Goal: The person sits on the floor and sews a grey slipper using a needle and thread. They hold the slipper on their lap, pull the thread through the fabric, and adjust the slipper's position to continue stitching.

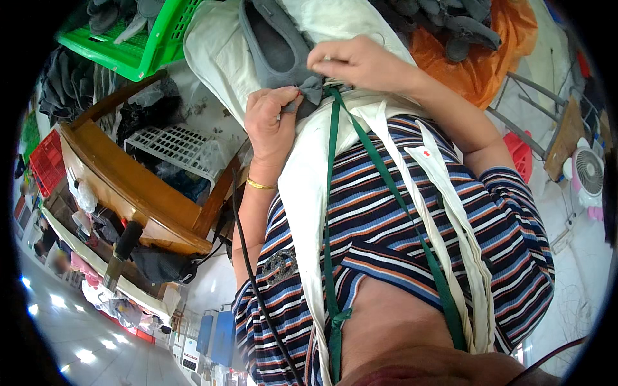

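Grey cloth forms the small bow (311,91) that the left hand (270,119) grasps between thumb and fingers, at the end of a grey shoe (273,45) nearest the person's body. A gold bracelet (261,186) circles that wrist. Just to the right of the shoe, the right hand (360,61) is raised with its fingers bent and the thumb close to the forefinger; the view is too coarse to tell whether they grip something as thin as a thread.

White cloth (212,38) lies under the shoe and spreads out on both sides of it. Between the shoe and the person's neck run a green ribbon (333,148) and a striped shirt (360,199).

Farther out, to the left of the shoe, a green crate (129,64) holds dark shoes (103,16). Below that crate are a white plastic basket (180,151), a curved brown wooden table (135,174) and a red crate (46,164). To the right of the shoe, more grey shoes (470,32) lie on an orange sheet (444,71), and a small fan (587,167) stands well apart.
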Demonstrator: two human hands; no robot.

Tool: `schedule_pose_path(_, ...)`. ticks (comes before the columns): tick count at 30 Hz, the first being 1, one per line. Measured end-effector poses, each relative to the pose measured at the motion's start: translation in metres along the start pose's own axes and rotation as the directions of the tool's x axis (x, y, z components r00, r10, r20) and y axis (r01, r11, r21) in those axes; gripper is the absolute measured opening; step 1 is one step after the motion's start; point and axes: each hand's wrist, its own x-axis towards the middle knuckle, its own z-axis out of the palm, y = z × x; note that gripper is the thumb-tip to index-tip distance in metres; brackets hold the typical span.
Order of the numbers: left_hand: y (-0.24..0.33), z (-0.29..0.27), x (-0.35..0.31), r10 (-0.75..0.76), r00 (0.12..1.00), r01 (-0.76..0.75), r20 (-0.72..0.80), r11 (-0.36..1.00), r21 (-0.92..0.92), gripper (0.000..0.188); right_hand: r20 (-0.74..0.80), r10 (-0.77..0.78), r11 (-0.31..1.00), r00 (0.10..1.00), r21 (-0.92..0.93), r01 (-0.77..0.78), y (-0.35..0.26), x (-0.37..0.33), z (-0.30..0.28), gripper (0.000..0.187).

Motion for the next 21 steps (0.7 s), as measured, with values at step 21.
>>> schedule_pose_path(21, -0.0012, 0.0003, -0.0059, 0.01, 1.0, -0.011, -0.023, 1.0, -0.029, 0.021, 0.133, -0.002, 0.97, 0.991, -0.242, 0.034, -0.0021, 0.0064, 0.0162, 0.016)
